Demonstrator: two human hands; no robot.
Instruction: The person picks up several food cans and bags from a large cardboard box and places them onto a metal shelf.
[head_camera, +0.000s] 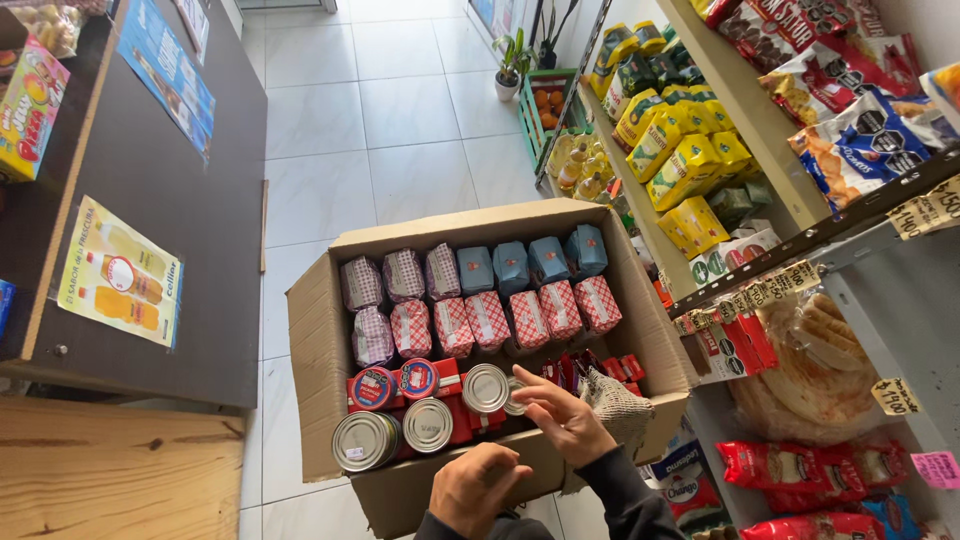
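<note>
Inside open brown cardboard box (320, 330), near front wall: right hand (565, 415), fingers spread, touches round silver tin can (487, 388). Left hand (478, 487) closed in fist at box edge, holds nothing visible. Risk: loose fingertip grip, can slips and knocks neighbouring cans.

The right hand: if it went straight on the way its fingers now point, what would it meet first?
Most likely the silver can standing on end in the cardboard box. The right hand points up-left at its lid, though depth is hard to judge.
</note>
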